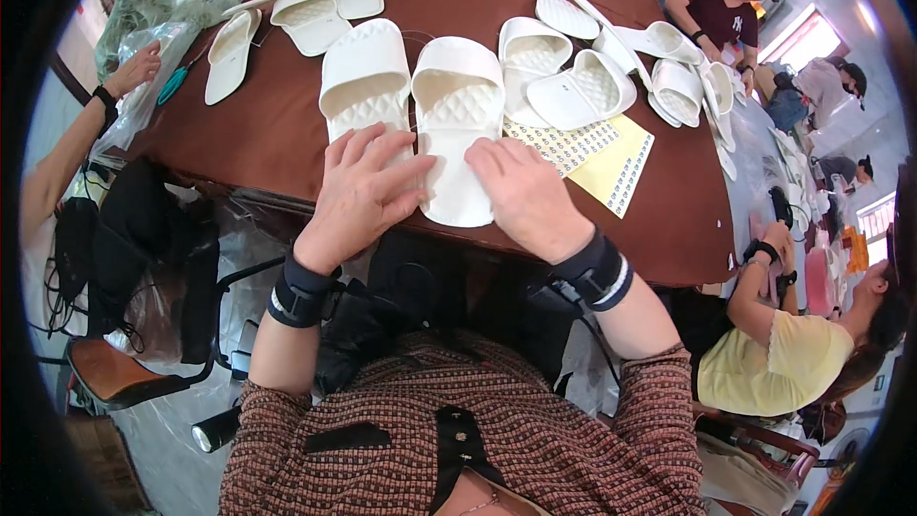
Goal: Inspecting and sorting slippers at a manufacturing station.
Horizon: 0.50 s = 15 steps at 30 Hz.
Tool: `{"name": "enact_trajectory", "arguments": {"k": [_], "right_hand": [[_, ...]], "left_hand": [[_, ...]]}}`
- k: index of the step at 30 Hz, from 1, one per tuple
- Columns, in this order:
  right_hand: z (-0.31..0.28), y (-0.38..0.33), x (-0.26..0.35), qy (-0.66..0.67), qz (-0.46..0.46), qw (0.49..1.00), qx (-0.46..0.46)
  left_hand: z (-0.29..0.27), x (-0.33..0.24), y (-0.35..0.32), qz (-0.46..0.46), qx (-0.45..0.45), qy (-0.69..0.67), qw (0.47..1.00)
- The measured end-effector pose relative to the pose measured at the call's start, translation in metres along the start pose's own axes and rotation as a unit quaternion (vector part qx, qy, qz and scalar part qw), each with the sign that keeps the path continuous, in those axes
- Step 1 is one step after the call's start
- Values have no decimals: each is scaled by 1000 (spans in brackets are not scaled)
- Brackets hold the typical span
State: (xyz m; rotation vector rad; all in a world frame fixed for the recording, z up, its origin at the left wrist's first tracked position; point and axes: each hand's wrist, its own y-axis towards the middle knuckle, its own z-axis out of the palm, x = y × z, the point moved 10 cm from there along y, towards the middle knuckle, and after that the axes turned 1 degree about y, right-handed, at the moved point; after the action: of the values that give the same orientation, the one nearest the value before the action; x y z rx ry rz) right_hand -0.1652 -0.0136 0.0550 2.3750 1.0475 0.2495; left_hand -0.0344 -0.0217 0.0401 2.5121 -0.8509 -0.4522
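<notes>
white slipper (457, 148) between left hand (368, 182) (fingers apart) and right hand (528, 193) (fingers together, grip unclear), which uneven pushing could skew against the neighbouring slipper (363, 72).

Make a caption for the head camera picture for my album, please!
Left hand and right hand touching white slippers on a brown table.

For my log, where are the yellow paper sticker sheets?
In the head view, the sheets lie right of centre, beside the right hand, partly under a white open-toed slipper.
</notes>
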Motion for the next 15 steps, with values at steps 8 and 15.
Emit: {"name": "enact_trajectory", "arguments": {"k": [8,15], "right_hand": [[4,6,17,-43,-34,998,12],[-7,-26,4,67,55,989,-121]], "left_hand": [[1,5,-4,2,-20,-2,1000],[3,5,-9,1,-18,-22,1000]]}}
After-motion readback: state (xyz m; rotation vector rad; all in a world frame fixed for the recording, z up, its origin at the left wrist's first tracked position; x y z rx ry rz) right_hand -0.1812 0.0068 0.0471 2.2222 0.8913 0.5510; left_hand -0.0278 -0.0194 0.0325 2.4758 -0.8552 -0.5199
